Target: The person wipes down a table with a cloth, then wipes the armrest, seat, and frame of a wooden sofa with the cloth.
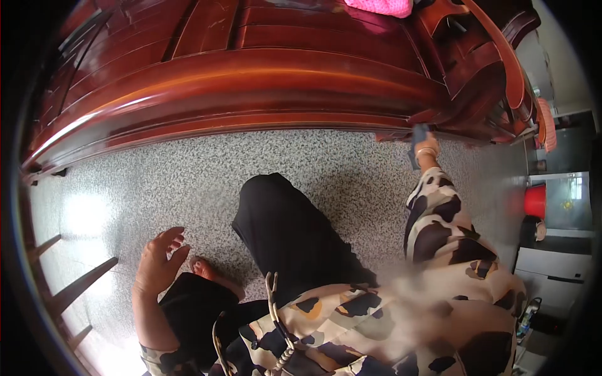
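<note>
Two bare hands are in view, and only the right hand [428, 149] has anything in it: a dark blue-grey cloth [419, 131], with the fingers closed round it, though the hand shows too small to tell how each finger sits. The cloth is at the lower front rail [338, 121] of the red-brown wooden settee [282, 67], toward the end with the curved armrest [515, 84], low down near the speckled floor [200, 169]. Whether it presses on the wood or hangs just in front of it, I cannot tell.

The left hand [155, 264] holds nothing visible; it hangs in the air near a bare foot [216, 276], fingers loosely curled and thumb apart from them.

The step in hand looks like wiping the settee's low front edge. The next move would call for the cloth flat against the rail and a steady stroke along the wood, with the right arm reaching out past the black-clad knee [273, 210]. A pink knitted piece [380, 5] lies on the seat, well apart from the cloth
</note>
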Demonstrator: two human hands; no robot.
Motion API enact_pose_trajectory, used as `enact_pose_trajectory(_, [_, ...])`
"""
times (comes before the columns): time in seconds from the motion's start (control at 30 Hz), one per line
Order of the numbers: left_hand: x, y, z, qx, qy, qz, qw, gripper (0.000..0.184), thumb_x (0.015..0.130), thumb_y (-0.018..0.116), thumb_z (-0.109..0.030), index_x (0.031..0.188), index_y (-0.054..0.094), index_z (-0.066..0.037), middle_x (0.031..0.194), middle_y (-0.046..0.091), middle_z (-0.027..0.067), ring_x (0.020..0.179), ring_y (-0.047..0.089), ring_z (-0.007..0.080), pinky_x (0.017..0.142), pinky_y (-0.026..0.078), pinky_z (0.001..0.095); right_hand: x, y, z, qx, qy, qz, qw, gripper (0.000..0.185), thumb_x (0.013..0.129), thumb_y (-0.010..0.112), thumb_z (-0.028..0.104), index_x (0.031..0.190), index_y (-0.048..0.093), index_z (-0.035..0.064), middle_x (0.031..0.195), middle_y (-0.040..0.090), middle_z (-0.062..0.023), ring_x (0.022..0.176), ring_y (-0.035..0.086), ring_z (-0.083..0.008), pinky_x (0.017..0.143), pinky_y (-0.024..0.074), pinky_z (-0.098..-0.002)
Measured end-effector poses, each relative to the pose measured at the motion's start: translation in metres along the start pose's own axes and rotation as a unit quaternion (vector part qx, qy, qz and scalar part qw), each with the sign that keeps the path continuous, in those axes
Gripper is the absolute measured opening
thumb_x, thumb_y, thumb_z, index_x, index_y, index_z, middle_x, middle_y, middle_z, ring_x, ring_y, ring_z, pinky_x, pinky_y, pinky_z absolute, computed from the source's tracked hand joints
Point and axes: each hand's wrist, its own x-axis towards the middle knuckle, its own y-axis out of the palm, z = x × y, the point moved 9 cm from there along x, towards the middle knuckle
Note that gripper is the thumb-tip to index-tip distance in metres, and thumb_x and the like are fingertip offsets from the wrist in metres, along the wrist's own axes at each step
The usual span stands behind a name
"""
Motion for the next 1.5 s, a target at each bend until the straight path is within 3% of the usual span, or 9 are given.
enact_pose_trajectory(0.1, [-0.003,-0.002,0.0,-0.01,-0.016,-0.008,1.0,0.035,0.078,0.063,-0.011,0.111,0.057,-0.002,0.093,0.064,0.0123,0.084,0.061,0.0211,0.074,0.047,0.0316,0.055,0.034,-0.108,0.237,0.232,-0.052,0.942,0.063,0.075,0.054,0.057,0.115,0.056,0.0078,0.112,0.058,-0.0181,0.099,0.06,-0.0292,0.084,0.0475,-0.0387])
enact_pose_trajectory(0.23, [-0.006,0.003,0.018,-0.019,-0.034,0.001,0.999,0.034,0.078,0.062,-0.009,0.111,0.057,-0.002,0.09,0.064,0.0121,0.081,0.061,0.0203,0.073,0.048,0.0311,0.064,0.088,-0.061,0.641,0.132,0.059,0.754,0.044,0.073,0.062,0.007,0.114,0.049,0.0067,0.098,0.06,-0.0102,0.08,0.061,-0.0223,0.062,0.0527,-0.04])
enact_pose_trajectory(0.4, [-0.005,0.01,0.014,-0.031,-0.033,0.021,0.999,0.032,0.079,0.062,-0.009,0.11,0.057,-0.001,0.089,0.064,0.0117,0.082,0.061,0.0188,0.072,0.048,0.03,0.01,0.096,-0.014,0.341,-0.012,-0.045,0.939,0.045,0.065,0.058,-0.002,0.109,0.051,0.0004,0.096,0.059,-0.0089,0.086,0.057,-0.0212,0.08,0.0454,-0.0327])
enact_pose_trajectory(0.5, [-0.007,0.013,0.012,-0.026,-0.031,0.035,0.999,0.031,0.08,0.059,-0.006,0.11,0.056,-0.001,0.089,0.063,0.0113,0.081,0.061,0.0173,0.071,0.048,0.0291,-0.005,0.076,-0.019,0.405,0.012,0.107,0.908,0.041,0.065,0.055,-0.008,0.105,0.054,-0.0001,0.092,0.06,-0.0084,0.085,0.058,-0.0209,0.078,0.0471,-0.0339])
enact_pose_trajectory(0.63, [-0.004,0.005,0.008,-0.008,-0.023,0.035,0.999,0.031,0.081,0.058,-0.006,0.111,0.056,0.0,0.089,0.063,0.0106,0.081,0.06,0.017,0.071,0.048,0.0285,0.009,-0.027,-0.057,0.668,0.164,-0.133,0.713,0.06,0.079,0.057,0.001,0.133,0.031,-0.0036,0.123,0.048,-0.0157,0.102,0.054,-0.0262,0.091,0.0426,-0.0362])
enact_pose_trajectory(0.83, [0.015,0.002,0.012,-0.045,-0.009,-0.006,0.999,0.029,0.082,0.057,-0.004,0.111,0.055,-0.001,0.094,0.062,0.01,0.084,0.06,0.0179,0.073,0.049,0.0292,0.027,-0.23,0.093,0.411,-0.287,-0.317,0.805,0.06,0.074,0.062,0.011,0.127,0.039,-0.0064,0.124,0.049,-0.0223,0.113,0.049,-0.0302,0.097,0.0353,-0.0347])
enact_pose_trajectory(1.07, [0.046,-0.055,-0.118,0.012,0.233,-0.26,0.937,0.035,0.08,0.055,0.0,0.115,0.052,0.0,0.112,0.055,0.0143,0.106,0.053,0.0249,0.086,0.045,0.035,0.007,-0.141,0.082,0.292,-0.146,-0.416,0.849,0.06,0.067,0.056,0.008,0.124,0.042,-0.0016,0.13,0.043,-0.0187,0.113,0.045,-0.0356,0.098,0.0293,-0.0442])
enact_pose_trajectory(1.4, [0.19,-0.013,-0.28,0.178,0.303,-0.228,0.908,0.051,0.09,0.047,-0.033,0.132,0.039,-0.006,0.134,0.036,0.0233,0.126,0.033,0.0358,0.103,0.029,0.0411,0.031,-0.032,0.018,0.807,0.059,-0.156,0.566,0.047,0.078,0.045,0.0,0.125,0.045,0.0011,0.114,0.053,-0.01,0.099,0.05,-0.0221,0.09,0.0397,-0.035])
enact_pose_trajectory(1.5, [0.228,0.004,-0.263,0.292,0.271,-0.234,0.887,0.054,0.091,0.037,-0.043,0.133,0.038,-0.009,0.138,0.034,0.0188,0.13,0.028,0.0311,0.106,0.022,0.0426,0.012,0.013,0.007,0.621,0.069,-0.159,0.764,0.046,0.076,0.046,0.0,0.122,0.047,-0.0003,0.119,0.049,-0.0134,0.108,0.047,-0.0249,0.094,0.0357,-0.0334])
